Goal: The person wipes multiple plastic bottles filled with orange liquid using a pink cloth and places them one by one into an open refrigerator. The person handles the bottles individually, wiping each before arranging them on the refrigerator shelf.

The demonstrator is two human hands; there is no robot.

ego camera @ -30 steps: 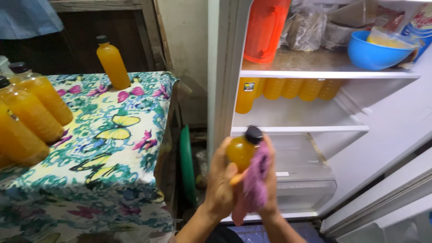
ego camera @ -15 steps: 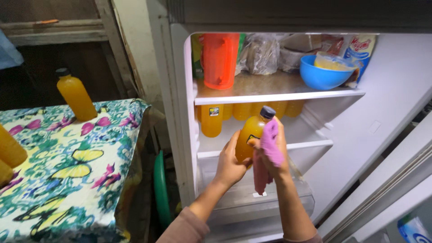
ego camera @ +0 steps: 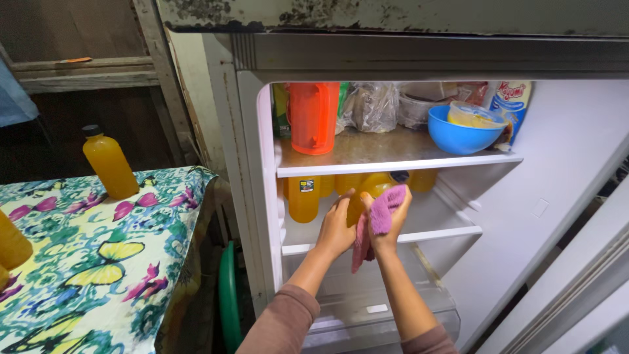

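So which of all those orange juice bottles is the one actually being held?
The bottle with the black cap at the fridge's middle shelf, gripped between the left hand and the right hand, which also holds a pink cloth. The other bottles stand untouched.

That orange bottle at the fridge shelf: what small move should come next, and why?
Probably ease the orange bottle further onto the middle shelf and let go: both the left hand and right hand hold it beside the bottles already there.
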